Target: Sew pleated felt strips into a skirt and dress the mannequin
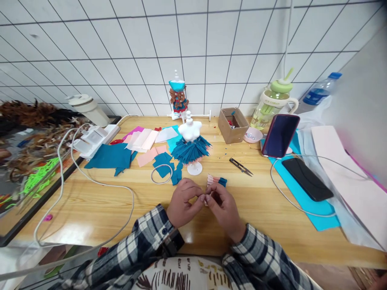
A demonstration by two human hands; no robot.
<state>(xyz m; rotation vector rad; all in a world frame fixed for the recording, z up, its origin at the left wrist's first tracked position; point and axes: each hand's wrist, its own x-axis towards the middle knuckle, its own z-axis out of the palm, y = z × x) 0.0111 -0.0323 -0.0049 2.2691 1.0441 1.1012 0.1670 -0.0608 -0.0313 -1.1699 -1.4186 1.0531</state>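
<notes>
My left hand and my right hand meet fingertip to fingertip low over the table. Both are closed in a pinch. A sliver of something pale pink shows under the fingertips, mostly hidden, and I cannot make out what it is. Just beyond my right hand lie small pleated pieces in pink and teal. Behind them stands a white mini dress form on a round base, wearing a pleated teal skirt with pink beneath. Thread snips rest to the right, a white ring to the left.
Teal scraps and pale sheets lie left, near a power strip and looping white cable. A dressed form, cardboard box, pink bowl and jug stand behind. Two phones are right.
</notes>
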